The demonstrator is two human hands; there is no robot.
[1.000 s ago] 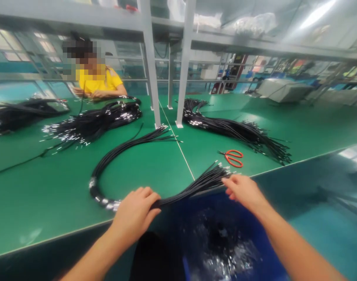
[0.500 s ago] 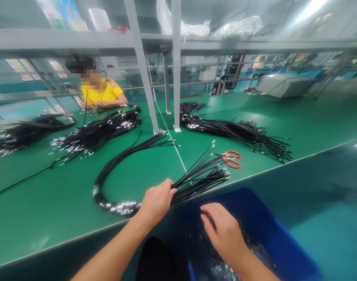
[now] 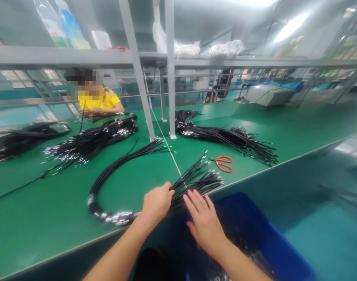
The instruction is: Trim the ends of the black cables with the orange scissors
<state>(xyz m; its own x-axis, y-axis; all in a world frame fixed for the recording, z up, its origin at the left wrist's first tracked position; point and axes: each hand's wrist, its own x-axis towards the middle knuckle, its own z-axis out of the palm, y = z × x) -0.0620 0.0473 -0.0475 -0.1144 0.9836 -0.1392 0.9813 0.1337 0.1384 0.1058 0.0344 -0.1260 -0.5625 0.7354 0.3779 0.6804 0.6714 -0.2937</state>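
A curved bundle of black cables (image 3: pixel 105 174) with pale tips and silvery bands lies along the front of the green table (image 3: pixel 58 203). My left hand (image 3: pixel 157 201) is closed around this bundle close to the table edge. To its right, my right hand (image 3: pixel 203 218) has its fingers spread, the fingertips at the lower side of the fanned cable ends. Nothing is held in it. Orange-handled scissors (image 3: pixel 224 164) lie just beyond the cable ends.
More black cable bundles lie at the left (image 3: pixel 90 140) and beyond the scissors (image 3: pixel 225 136). Metal posts (image 3: pixel 170 78) rise from the table to a shelf (image 3: pixel 64 56). A blue bin (image 3: pixel 272 234) stands below the edge. Across the table sits a person in yellow (image 3: pixel 100 99).
My right hand has moved up and left to the cable ends, and its fingers have spread. My left hand keeps its grip on the bundle. The view has shifted slightly.
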